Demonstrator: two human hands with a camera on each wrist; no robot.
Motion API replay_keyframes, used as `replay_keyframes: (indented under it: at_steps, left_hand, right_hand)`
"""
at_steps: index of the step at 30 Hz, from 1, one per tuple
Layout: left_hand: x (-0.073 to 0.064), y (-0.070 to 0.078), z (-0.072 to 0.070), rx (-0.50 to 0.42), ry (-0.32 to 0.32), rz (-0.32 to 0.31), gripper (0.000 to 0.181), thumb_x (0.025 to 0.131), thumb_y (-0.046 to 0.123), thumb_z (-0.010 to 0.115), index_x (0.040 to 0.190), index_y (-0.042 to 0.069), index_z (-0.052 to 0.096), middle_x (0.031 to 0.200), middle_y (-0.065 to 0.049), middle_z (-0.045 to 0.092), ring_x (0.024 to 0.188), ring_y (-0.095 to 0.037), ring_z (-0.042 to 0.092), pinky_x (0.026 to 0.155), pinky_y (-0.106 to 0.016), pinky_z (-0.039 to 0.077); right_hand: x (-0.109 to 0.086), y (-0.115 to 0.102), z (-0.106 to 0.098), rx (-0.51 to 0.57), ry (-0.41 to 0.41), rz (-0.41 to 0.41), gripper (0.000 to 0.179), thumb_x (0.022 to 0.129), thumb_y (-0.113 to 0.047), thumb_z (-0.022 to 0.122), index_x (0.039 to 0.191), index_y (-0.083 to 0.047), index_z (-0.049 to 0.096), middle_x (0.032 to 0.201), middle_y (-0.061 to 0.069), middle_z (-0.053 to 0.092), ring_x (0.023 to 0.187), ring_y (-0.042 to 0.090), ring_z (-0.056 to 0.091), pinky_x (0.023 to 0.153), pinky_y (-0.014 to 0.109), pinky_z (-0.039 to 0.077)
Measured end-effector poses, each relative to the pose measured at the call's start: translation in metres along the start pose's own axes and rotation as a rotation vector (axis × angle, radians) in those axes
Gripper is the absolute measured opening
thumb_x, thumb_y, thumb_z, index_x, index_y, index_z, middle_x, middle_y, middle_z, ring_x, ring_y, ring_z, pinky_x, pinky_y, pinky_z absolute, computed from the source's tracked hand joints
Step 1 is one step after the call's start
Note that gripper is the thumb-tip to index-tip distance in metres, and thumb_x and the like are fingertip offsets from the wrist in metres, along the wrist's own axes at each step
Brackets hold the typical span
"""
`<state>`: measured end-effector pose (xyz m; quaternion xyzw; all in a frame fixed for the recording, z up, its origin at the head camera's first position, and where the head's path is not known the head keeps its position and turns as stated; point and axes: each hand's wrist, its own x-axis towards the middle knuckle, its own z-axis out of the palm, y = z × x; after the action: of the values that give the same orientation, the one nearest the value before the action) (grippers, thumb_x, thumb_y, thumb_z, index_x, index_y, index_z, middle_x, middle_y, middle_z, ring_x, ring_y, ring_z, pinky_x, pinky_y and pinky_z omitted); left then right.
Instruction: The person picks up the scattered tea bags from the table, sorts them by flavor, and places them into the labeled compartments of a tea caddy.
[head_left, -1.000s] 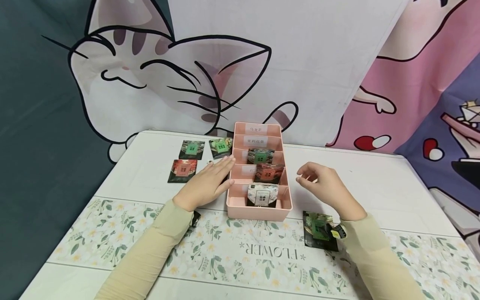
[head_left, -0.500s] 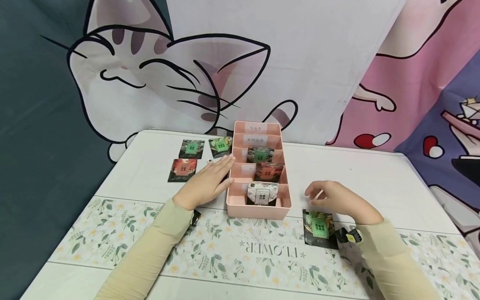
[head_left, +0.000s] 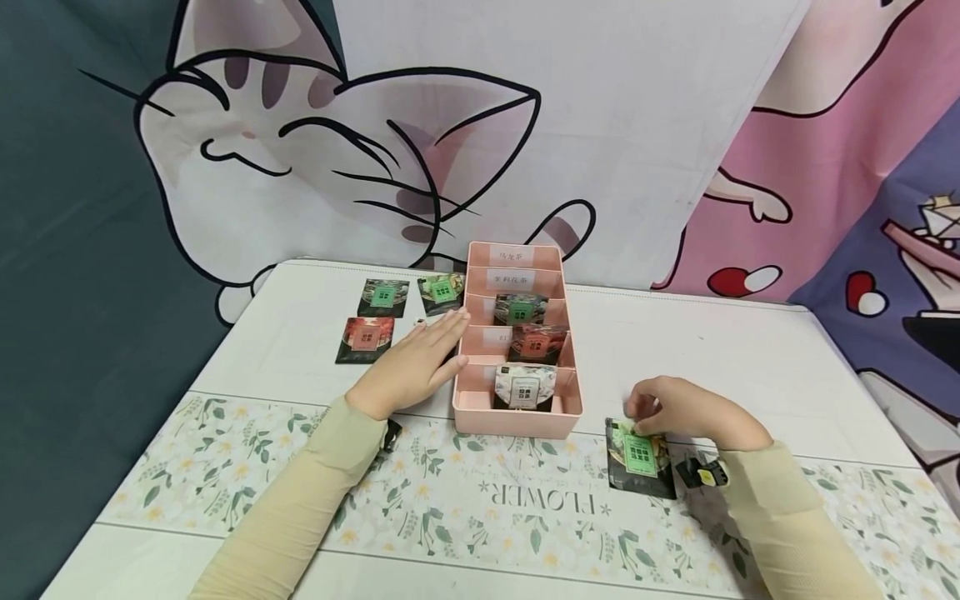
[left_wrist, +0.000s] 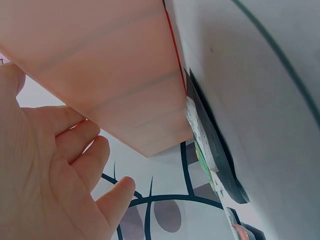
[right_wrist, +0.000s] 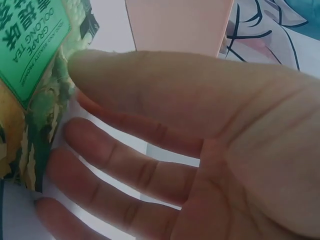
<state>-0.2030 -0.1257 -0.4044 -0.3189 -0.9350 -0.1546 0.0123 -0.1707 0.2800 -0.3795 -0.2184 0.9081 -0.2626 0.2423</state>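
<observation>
Right hand (head_left: 686,412) dropped onto green tea packet (head_left: 637,457), fingers touching its edge; left hand (head_left: 416,367) unchanged, flat against pink box (head_left: 517,421).

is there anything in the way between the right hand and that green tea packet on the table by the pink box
Nothing visible is in the way. The right hand is already at the top edge of the green tea packet, its fingertips at the packet's edge. The packet lies flat on the table, just right of the pink box.

The table runner (head_left: 525,508) bore the word "FLOWER", upside down in the head view. The green label of the tea packet (right_wrist: 30,45) read "GRAPE OOLONG TEA" above smaller, unreadable print. The pink box (head_left: 517,417) carried white labels with Chinese characters too small to read.
</observation>
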Motion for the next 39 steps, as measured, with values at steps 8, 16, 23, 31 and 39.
replay_keyframes:
  at_steps: [8, 16, 23, 31, 39]
  left_hand:
    - [0.0, 0.0, 0.0, 0.005, -0.001, -0.002, 0.064, 0.111, 0.043, 0.037, 0.162, 0.008, 0.021, 0.169, -0.006, 0.017, 0.155, -0.024, 0.016, 0.125, -0.051, 0.02]
    - [0.0, 0.001, 0.0, 0.005, 0.0, 0.001, 0.064, 0.111, 0.043, 0.036, 0.162, 0.008, 0.021, 0.169, -0.006, 0.017, 0.155, -0.025, 0.017, 0.125, -0.051, 0.02]
    - [0.0, 0.0, 0.0, 0.013, 0.009, 0.009, 0.065, 0.11, 0.044, 0.036, 0.162, 0.008, 0.021, 0.168, -0.006, 0.018, 0.154, -0.027, 0.019, 0.124, -0.052, 0.021]
    - [-0.001, 0.001, 0.0, 0.012, -0.003, 0.001, 0.065, 0.111, 0.044, 0.036, 0.162, 0.008, 0.021, 0.168, -0.006, 0.017, 0.155, -0.026, 0.018, 0.125, -0.051, 0.02]
    - [-0.001, 0.001, -0.001, 0.007, 0.003, 0.002, 0.064, 0.111, 0.043, 0.037, 0.162, 0.007, 0.022, 0.168, -0.007, 0.019, 0.154, -0.028, 0.02, 0.124, -0.052, 0.021]
  right_hand:
    - [-0.001, 0.008, 0.004, 0.029, -0.022, 0.023, 0.012, 0.088, -0.002, 0.074, 0.083, -0.008, 0.064, 0.075, -0.001, 0.059, 0.064, 0.015, 0.054, 0.059, 0.03, 0.048]
    - [0.0, 0.01, 0.005, 0.065, -0.016, -0.002, 0.014, 0.092, -0.001, 0.069, 0.084, -0.007, 0.06, 0.074, 0.0, 0.057, 0.062, 0.016, 0.056, 0.057, 0.03, 0.049]
    - [0.006, 0.009, 0.004, 0.086, 0.067, 0.008, 0.012, 0.094, -0.002, 0.065, 0.087, -0.006, 0.055, 0.075, 0.001, 0.055, 0.066, 0.018, 0.055, 0.059, 0.03, 0.048]
    - [0.015, 0.017, 0.005, 0.133, 0.206, 0.019, 0.002, 0.094, -0.001, 0.065, 0.095, -0.002, 0.064, 0.083, 0.005, 0.059, 0.071, 0.019, 0.055, 0.06, 0.03, 0.049]
    - [0.019, 0.02, 0.002, 0.277, 0.383, 0.067, 0.014, 0.093, -0.003, 0.07, 0.103, 0.005, 0.065, 0.082, 0.008, 0.064, 0.067, 0.013, 0.056, 0.055, 0.026, 0.051]
